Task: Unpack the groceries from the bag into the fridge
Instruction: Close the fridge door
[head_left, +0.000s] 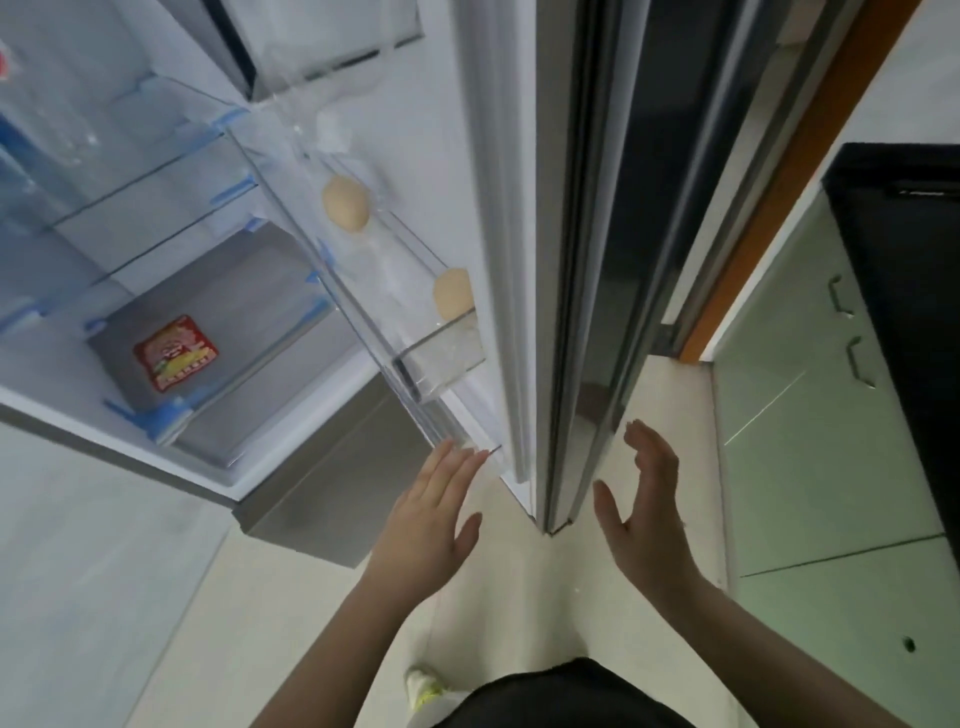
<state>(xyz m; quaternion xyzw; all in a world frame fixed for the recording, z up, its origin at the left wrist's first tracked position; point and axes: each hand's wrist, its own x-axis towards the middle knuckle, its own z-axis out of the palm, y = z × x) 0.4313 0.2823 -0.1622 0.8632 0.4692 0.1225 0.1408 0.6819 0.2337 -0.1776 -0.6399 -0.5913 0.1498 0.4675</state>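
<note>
Open fridge (291, 483), eggs (345, 201) in door shelf (441, 358)

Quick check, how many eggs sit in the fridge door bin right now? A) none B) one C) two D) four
C: two eggs show in the clear door bin, one egg higher up and another egg lower down beside the door's inner edge; both hands are empty.

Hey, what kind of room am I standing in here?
Most likely a home kitchen. An open fridge has eggs in its door shelf, and pale green cabinets with metal handles stand under a dark countertop on the right.
</note>
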